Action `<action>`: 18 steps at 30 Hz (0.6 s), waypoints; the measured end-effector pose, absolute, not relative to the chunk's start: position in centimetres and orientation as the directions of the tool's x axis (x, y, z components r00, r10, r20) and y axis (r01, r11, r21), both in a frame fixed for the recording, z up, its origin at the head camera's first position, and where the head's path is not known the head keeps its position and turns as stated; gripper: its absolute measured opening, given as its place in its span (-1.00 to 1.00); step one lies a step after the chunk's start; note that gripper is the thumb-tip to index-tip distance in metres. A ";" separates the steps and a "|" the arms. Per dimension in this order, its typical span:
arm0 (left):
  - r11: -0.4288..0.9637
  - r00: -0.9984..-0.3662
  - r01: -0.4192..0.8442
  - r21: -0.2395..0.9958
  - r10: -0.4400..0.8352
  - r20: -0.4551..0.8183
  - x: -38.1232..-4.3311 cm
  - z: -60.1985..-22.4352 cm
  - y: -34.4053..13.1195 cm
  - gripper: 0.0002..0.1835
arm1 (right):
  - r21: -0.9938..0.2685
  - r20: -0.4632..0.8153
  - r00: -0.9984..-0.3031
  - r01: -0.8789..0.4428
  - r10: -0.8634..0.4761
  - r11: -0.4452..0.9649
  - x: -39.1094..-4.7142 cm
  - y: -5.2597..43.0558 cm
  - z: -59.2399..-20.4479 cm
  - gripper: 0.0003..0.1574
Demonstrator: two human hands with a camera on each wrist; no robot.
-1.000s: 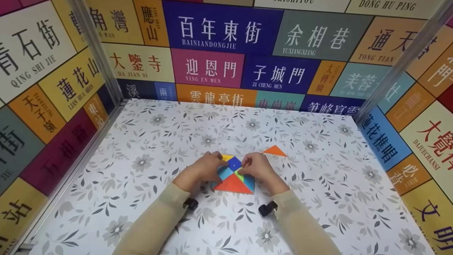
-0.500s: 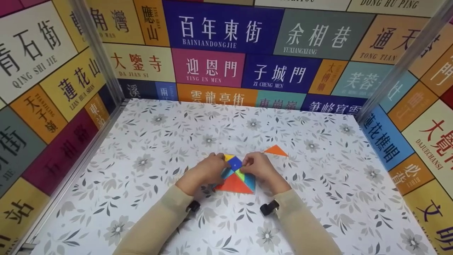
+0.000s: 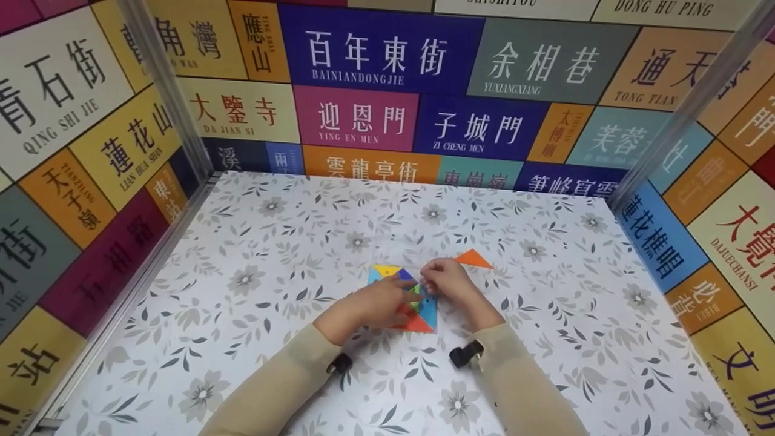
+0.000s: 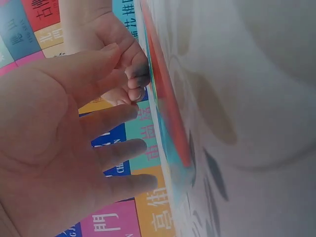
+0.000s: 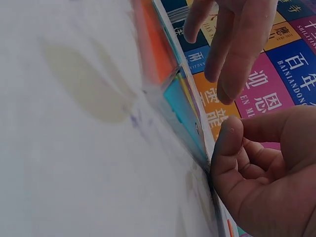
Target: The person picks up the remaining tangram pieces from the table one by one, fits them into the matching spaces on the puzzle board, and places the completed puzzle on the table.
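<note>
Flat tangram pieces lie together on the table as one patchwork. In the head view, a yellow piece point(image 3: 385, 269), a dark blue piece point(image 3: 404, 275), a green piece point(image 3: 416, 297), a light blue piece point(image 3: 429, 310) and a red-orange triangle point(image 3: 419, 323) show. My left hand point(image 3: 376, 303) spreads over them with its fingers extended, covering much of the middle; whether the fingertips touch is unclear. My right hand point(image 3: 451, 282) is at the patchwork's right edge. In the right wrist view, its thumb and index tip meet, with nothing visible between them, and the other fingers curl.
A loose orange triangle point(image 3: 474, 258) lies behind my right hand. The table point(image 3: 266, 339) has a white floral cover. Panels printed with signs point(image 3: 387, 48) enclose its back and sides, with metal posts point(image 3: 172, 91) at the corners.
My left hand has moved right, from the left side of the pieces to over their middle, uncovering the left corner. My right hand has drawn slightly back to the right from the green piece.
</note>
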State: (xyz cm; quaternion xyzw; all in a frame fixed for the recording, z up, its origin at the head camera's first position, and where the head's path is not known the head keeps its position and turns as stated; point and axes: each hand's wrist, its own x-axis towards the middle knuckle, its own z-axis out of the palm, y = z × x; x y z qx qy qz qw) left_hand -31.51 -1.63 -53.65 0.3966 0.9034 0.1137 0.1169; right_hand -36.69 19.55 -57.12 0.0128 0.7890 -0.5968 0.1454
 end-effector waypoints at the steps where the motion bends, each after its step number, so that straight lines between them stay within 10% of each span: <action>1: 0.667 -0.661 0.678 0.310 0.737 -0.141 -31.5 -53.8 -1.6 -0.43 | -0.942 -0.258 -0.955 0.216 -0.144 0.258 -36.8 19.6 -57.1 -0.83; 18: 0.741 -0.698 0.636 0.217 0.672 -0.246 -30.5 -54.1 -0.8 -0.44 | -0.956 -0.291 -0.956 0.290 -0.045 0.028 -37.4 21.1 -56.2 -0.72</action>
